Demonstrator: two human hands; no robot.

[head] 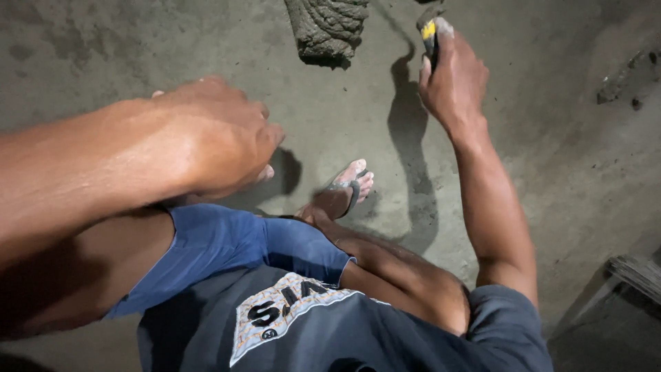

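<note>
**Hands over wet cement floor, tool held near mortar heap**

Right hand is stretched forward, fingers wrapped tight around a dark tool handle with a yellow patch; the tool's working end runs out of the top edge, so its shape cannot be told. Just left of it sits a heap of grey mortar, apart from the tool, cut off by the top edge. Left hand hangs over the grey floor, fingers curled loosely inward, holding nothing. Below, a foot in a flip-flop rests on the floor. Open floor lies between left hand and heap, and right of the outstretched arm. Dark debris at the right edge; a wooden piece low right
</note>
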